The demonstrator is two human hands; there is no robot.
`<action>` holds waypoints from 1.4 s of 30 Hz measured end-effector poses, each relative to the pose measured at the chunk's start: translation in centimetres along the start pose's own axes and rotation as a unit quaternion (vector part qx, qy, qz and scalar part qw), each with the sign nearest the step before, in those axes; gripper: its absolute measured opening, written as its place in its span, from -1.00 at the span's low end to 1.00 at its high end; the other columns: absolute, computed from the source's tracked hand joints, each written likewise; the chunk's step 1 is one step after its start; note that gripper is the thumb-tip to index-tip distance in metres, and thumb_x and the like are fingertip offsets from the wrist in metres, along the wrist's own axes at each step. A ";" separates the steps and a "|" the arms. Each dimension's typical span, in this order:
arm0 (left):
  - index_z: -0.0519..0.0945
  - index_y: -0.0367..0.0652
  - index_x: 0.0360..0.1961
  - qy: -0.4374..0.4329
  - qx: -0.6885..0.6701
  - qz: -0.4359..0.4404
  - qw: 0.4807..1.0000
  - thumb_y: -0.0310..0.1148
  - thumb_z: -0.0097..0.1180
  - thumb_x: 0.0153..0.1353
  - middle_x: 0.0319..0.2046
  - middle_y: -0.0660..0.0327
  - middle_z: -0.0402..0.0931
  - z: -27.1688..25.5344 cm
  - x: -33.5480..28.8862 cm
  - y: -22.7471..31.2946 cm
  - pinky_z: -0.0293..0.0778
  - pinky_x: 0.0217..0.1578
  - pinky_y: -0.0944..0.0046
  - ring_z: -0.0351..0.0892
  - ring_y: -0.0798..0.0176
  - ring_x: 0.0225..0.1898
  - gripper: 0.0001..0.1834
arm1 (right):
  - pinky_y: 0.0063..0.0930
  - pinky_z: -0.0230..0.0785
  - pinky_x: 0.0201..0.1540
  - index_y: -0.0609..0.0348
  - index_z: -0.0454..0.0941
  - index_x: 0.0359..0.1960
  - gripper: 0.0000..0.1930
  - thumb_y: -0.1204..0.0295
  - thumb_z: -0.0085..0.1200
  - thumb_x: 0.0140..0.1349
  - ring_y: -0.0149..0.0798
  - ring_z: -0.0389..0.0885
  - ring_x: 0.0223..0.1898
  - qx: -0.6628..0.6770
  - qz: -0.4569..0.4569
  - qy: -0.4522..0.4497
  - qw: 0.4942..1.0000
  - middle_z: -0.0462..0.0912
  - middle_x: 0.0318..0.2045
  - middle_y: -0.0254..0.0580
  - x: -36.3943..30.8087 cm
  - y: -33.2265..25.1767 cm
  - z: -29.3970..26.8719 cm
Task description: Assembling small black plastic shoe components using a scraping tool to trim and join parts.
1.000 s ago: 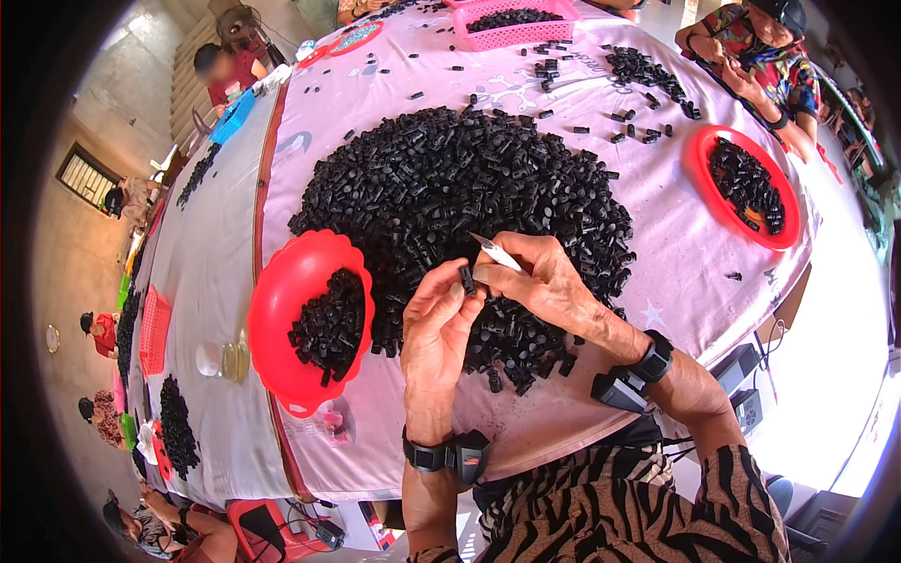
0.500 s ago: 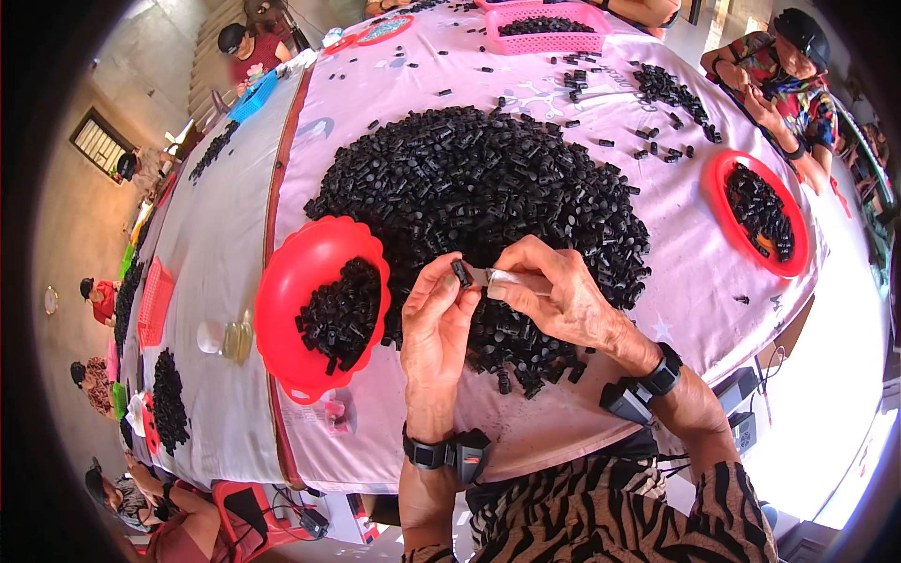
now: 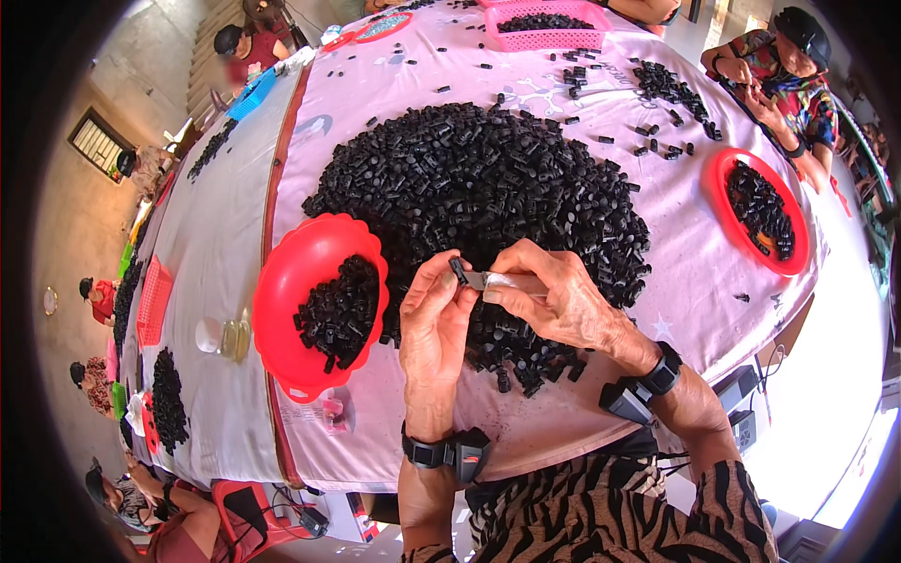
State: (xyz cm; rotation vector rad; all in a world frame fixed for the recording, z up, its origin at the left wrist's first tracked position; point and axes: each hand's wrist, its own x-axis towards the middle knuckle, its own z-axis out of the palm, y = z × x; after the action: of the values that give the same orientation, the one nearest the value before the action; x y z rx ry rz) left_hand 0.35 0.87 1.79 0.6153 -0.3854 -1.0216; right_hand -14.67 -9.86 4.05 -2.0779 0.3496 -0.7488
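Observation:
My left hand (image 3: 434, 324) pinches a small black plastic cylinder (image 3: 458, 271) between thumb and fingertips. Closed around a small knife, my right hand (image 3: 560, 298) grips its pale, wrapped-looking handle. The short metal blade (image 3: 477, 280) points left and meets the cylinder's side or edge; the exact contact is too small to make out. Beneath and beyond both hands spreads a large heap of similar black cylinders (image 3: 469, 188). To the left of my left hand, a red scalloped basin (image 3: 291, 281) holds more black pieces (image 3: 340, 314) along its right side.
A pink cloth (image 3: 404, 441) covers the table. At the right stands another red basin (image 3: 718, 239) with black parts; a pink basket (image 3: 554, 39) sits at the far side. Left are a glass jar (image 3: 233, 340) and a red basket (image 3: 155, 305). Other people sit around the tables.
The knife blade and the cylinder have shifted slightly against each other, with my fingers adjusting a little. Both hands keep their grip in nearly the same place.

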 end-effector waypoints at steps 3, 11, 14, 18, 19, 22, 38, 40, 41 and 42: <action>0.55 -0.32 0.01 -0.003 0.001 -0.003 1.000 -0.51 0.15 0.27 -0.15 0.17 0.58 -0.1 0.0 0.0 0.55 -0.12 0.42 0.58 0.37 -0.13 -0.72 | -0.48 0.50 -0.42 0.30 0.43 -0.20 -0.77 0.42 0.19 0.29 -0.37 0.66 -0.42 -0.002 -0.002 0.005 1.000 0.64 -0.45 -0.16 0.0 -0.1 0.0; 0.55 -0.32 0.00 -0.002 0.004 0.003 1.000 -0.51 0.15 0.27 -0.16 0.16 0.58 0.1 -0.1 0.0 0.56 -0.12 0.41 0.58 0.36 -0.13 -0.72 | -0.43 0.52 -0.41 0.29 0.43 -0.20 -0.78 0.42 0.20 0.28 -0.28 0.71 -0.39 -0.004 -0.017 0.011 1.000 0.66 -0.42 -0.15 0.0 0.1 0.1; 0.56 -0.32 -0.01 -0.004 0.017 0.014 1.000 -0.52 0.16 0.27 -0.17 0.16 0.59 0.0 0.0 -0.2 0.56 -0.11 0.41 0.58 0.36 -0.15 -0.73 | -0.43 0.52 -0.42 0.28 0.43 -0.20 -0.78 0.43 0.19 0.28 -0.25 0.72 -0.39 -0.011 -0.024 0.014 1.000 0.66 -0.42 -0.13 0.0 0.0 0.1; 0.57 -0.32 -0.01 -0.010 0.038 0.028 0.999 -0.52 0.18 0.26 -0.18 0.17 0.60 0.0 -0.2 0.0 0.55 -0.10 0.42 0.59 0.37 -0.16 -0.72 | -0.44 0.50 -0.45 0.27 0.44 -0.22 -0.79 0.41 0.20 0.28 -0.19 0.71 -0.46 -0.034 -0.048 0.023 0.998 0.65 -0.49 -0.13 0.0 -0.1 0.2; 0.57 -0.32 -0.01 -0.010 0.038 0.027 0.999 -0.52 0.18 0.26 -0.18 0.17 0.60 -0.1 -0.3 0.0 0.55 -0.10 0.42 0.59 0.37 -0.16 -0.72 | -0.44 0.49 -0.46 0.26 0.44 -0.23 -0.79 0.41 0.20 0.28 -0.16 0.71 -0.49 -0.041 -0.058 0.029 0.997 0.64 -0.52 -0.12 0.0 -0.1 0.3; 0.57 -0.32 0.00 -0.017 0.056 0.037 0.998 -0.51 0.18 0.26 -0.18 0.18 0.60 -0.2 -0.2 0.0 0.55 -0.11 0.43 0.59 0.38 -0.16 -0.72 | -0.41 0.49 -0.48 0.25 0.44 -0.24 -0.78 0.38 0.20 0.27 -0.11 0.70 -0.50 -0.066 -0.077 0.042 0.994 0.64 -0.54 -0.11 -0.1 -0.2 0.4; 0.56 -0.38 -0.02 -0.058 0.049 0.011 0.997 -0.53 0.16 0.26 -0.20 0.13 0.61 -0.1 -0.4 0.8 0.55 0.00 0.27 0.61 0.24 -0.14 -0.73 | -0.37 0.43 -0.53 0.20 0.50 -0.28 -0.81 0.35 0.19 0.28 -0.23 0.58 -0.62 -0.038 0.010 0.249 0.968 0.59 -0.59 -0.09 1.2 1.7 -1.2; 0.55 -0.40 -0.01 -0.031 0.047 0.024 0.998 -0.53 0.16 0.26 -0.20 0.12 0.61 -0.2 -0.5 0.8 0.56 -0.03 0.28 0.61 0.23 -0.15 -0.72 | -0.43 0.39 -0.52 0.25 0.48 -0.28 -0.80 0.36 0.18 0.29 -0.35 0.53 -0.62 -0.017 0.020 0.277 0.961 0.57 -0.64 -0.11 1.3 1.4 -2.7; 0.55 -0.40 -0.01 -0.033 0.048 0.025 0.998 -0.53 0.16 0.26 -0.20 0.12 0.61 0.0 -0.5 0.8 0.56 -0.03 0.28 0.61 0.23 -0.15 -0.72 | -0.44 0.37 -0.52 0.28 0.46 -0.27 -0.78 0.38 0.19 0.29 -0.40 0.49 -0.62 -0.011 0.046 0.280 0.959 0.56 -0.64 -0.15 1.3 1.0 -2.7; 0.54 -0.38 0.02 -0.032 0.044 0.023 0.998 -0.52 0.16 0.27 -0.19 0.12 0.60 0.2 -0.4 0.7 0.56 -0.04 0.28 0.61 0.24 -0.16 -0.70 | -0.44 0.37 -0.52 0.28 0.46 -0.27 -0.78 0.38 0.19 0.29 -0.40 0.49 -0.62 -0.010 0.044 0.281 0.959 0.56 -0.64 -0.15 1.3 1.0 -2.3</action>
State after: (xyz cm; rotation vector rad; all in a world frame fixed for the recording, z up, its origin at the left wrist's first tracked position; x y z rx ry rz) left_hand 0.53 1.46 2.39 0.6506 -0.5004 -0.9854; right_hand -15.09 -12.53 4.76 -1.8201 0.7588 -1.2815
